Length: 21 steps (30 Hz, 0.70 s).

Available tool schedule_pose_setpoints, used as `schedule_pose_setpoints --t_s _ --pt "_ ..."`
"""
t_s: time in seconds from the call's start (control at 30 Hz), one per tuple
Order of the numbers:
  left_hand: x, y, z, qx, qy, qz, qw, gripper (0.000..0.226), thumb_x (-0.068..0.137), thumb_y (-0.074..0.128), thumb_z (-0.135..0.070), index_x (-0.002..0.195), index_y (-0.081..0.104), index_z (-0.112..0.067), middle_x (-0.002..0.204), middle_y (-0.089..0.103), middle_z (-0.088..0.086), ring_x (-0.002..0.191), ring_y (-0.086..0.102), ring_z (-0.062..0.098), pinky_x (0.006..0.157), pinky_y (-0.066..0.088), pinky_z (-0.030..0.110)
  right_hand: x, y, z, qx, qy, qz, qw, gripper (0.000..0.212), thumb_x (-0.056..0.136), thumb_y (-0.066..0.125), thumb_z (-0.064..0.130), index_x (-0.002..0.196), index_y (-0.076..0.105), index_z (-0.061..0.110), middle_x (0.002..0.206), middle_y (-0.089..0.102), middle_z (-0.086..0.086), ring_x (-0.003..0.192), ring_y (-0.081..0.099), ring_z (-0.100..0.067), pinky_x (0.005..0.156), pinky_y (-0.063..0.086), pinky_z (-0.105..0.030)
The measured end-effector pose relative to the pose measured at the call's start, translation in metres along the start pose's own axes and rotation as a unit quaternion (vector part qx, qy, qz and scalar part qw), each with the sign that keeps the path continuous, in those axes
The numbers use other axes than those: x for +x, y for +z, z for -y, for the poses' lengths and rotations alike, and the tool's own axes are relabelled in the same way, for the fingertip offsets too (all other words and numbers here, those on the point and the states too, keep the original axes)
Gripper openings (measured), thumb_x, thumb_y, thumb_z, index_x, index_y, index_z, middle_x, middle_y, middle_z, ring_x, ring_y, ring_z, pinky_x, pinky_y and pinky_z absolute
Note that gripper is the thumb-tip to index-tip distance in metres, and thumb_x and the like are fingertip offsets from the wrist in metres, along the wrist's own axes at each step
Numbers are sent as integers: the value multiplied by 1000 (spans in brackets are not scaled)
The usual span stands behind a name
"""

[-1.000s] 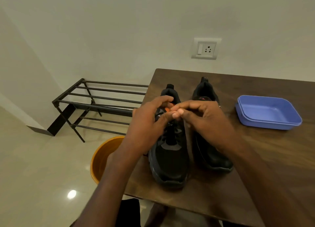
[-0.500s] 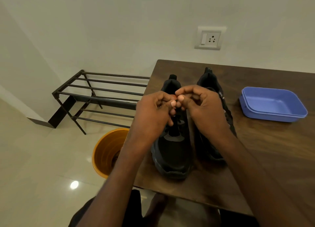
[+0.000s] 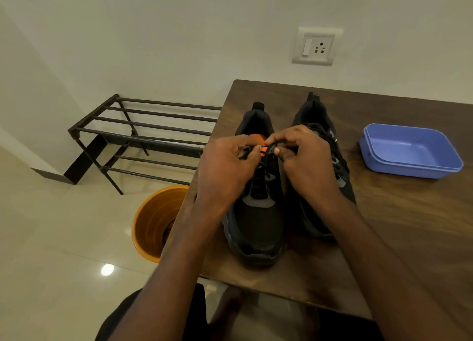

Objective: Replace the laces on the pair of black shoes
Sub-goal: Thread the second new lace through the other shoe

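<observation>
My hands (image 3: 266,159) had dropped from pinching together to tugging the black lace (image 3: 275,145) apart atop the left shoe (image 3: 256,220) on the bench (image 3: 396,225); I judged the knot was loosening.

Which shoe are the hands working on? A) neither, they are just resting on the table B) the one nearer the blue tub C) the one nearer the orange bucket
C: both the left hand and the right hand pinch the black lace above the left shoe, the one on the orange bucket's side.
</observation>
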State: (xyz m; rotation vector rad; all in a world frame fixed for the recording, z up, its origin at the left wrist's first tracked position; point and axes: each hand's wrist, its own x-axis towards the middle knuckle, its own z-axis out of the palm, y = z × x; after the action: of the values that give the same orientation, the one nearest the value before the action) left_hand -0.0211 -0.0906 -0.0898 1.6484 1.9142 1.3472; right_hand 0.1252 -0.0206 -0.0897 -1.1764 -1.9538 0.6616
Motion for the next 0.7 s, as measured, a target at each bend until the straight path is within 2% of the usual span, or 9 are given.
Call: schedule_pose_setpoints --t_s 0.1,0.23,0.33,0.47,0.63,0.7 --pt "5 -2 0 10 0 47 999 12 99 68 -24 103 76 -32 88 75 -7 78 72 8 71 64 36 -1 -3 -1 14 14 -4 1000 32 91 70 1 92 74 33 104 65 8 95 64 -2 87 52 -14" --pt "10 -10 1 9 11 99 995 13 100 66 -24 104 76 -31 82 71 -11 74 67 2 70 60 26 -4 -8 0 33 9 2 999 29 91 71 0 93 75 28 103 65 8 93 63 6 84 47 -4" --pt "12 -12 4 -2 8 118 993 14 101 65 -23 106 76 -27 82 70 -12 78 67 2 73 57 21 -3 -11 0 41 -2 18 999 26 90 72 -2 94 77 23 100 64 8 90 62 9 82 47 -4" --pt "13 -17 8 -55 -13 158 986 17 101 64 -20 108 79 -26 90 74 -8 87 69 7 81 57 22 -4 -12 1 32 -8 30 999 24 89 73 -2 95 79 20 96 66 7 88 63 2 81 47 -5" --pt "12 -14 6 -22 -27 135 990 16 101 64 -22 105 78 -29 86 72 -11 81 66 6 74 56 26 -6 -13 1 23 -17 38 999 31 89 72 -1 93 74 30 91 66 11 85 62 2 79 46 -5" --pt "9 -8 1 34 -28 103 994 14 101 65 -24 101 76 -32 82 68 -12 72 64 6 63 52 24 -6 -12 2 21 -11 44 999 34 90 72 0 91 71 34 92 66 12 87 62 1 80 46 -6"
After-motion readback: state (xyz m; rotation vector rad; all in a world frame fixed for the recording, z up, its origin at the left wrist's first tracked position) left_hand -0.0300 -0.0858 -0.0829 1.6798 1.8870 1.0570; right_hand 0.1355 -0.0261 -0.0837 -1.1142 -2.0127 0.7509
